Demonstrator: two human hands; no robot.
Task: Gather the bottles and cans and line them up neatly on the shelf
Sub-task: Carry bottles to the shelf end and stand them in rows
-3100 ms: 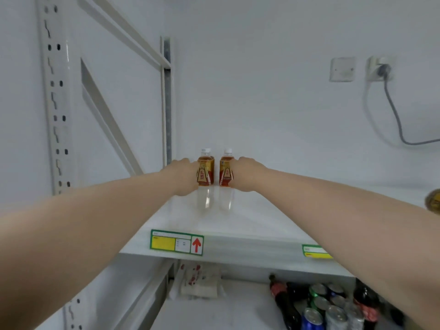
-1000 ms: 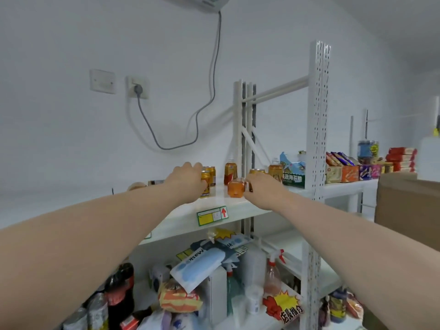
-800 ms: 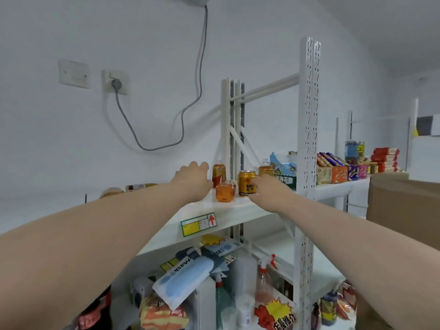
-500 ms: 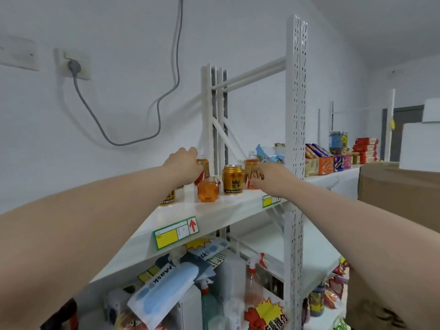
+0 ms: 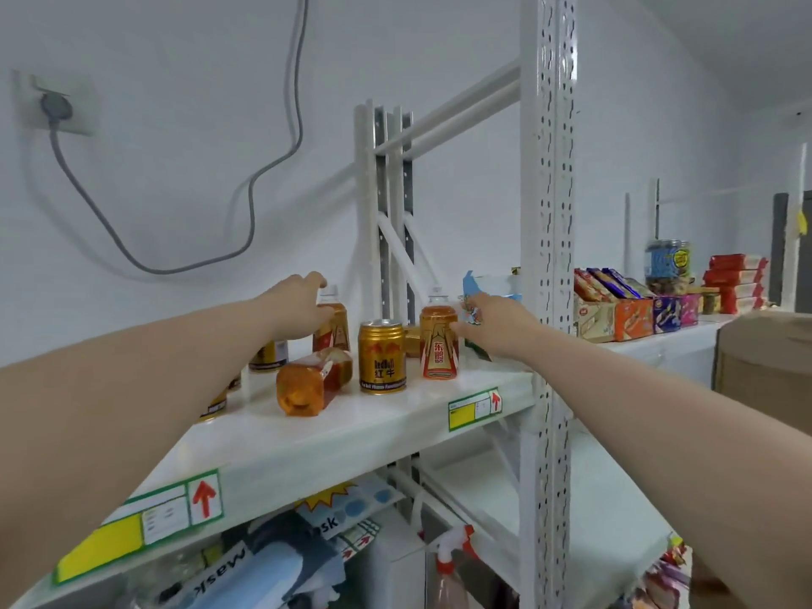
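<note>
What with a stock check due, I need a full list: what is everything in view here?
upright amber plastic bottles with white caps: two, amber, on the shelf, one by each hand
amber plastic bottle lying on its side: one, amber, shelf front
gold metal drink cans: at least three, gold, among the bottles
white metal shelf: one, white, centre
paper price tags: two, yellow-green, shelf edge
grey wall cable: one, grey, upper left
cardboard snack boxes: several, red and orange, right shelf
large cardboard box: one, brown, far right
plastic spray bottle: one, clear with red-white trigger, lower shelf
left hand: on the left upright bottle, grip unclear
right hand: fingers touch the right upright bottle
</note>
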